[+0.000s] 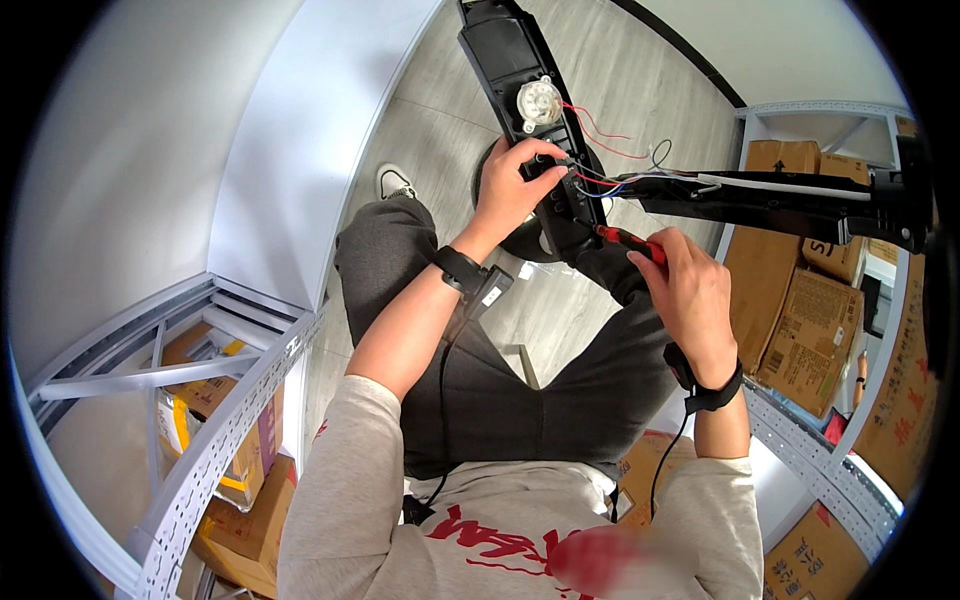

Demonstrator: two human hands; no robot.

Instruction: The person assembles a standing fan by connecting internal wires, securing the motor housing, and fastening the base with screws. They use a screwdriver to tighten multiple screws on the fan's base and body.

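Far in the middle, a long, smooth black plastic case (503,62) is touched by the left hand (510,188), whether anything is pinched cannot be told, and a thin red-and-black screwdriver (630,242) is held by the right hand (694,292) at the case's near end.

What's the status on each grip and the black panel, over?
Left grip on black panel. Right grip holding red-handled screwdriver, tip at panel. Panel bears round pale part. Wires close beside left grip, possibly in the way.

screwdriver (632,243): red-black | panel (505,75): black | wires (605,182): red, blue | floor (437,115): grey wood-grain | cartons (812,335): brown
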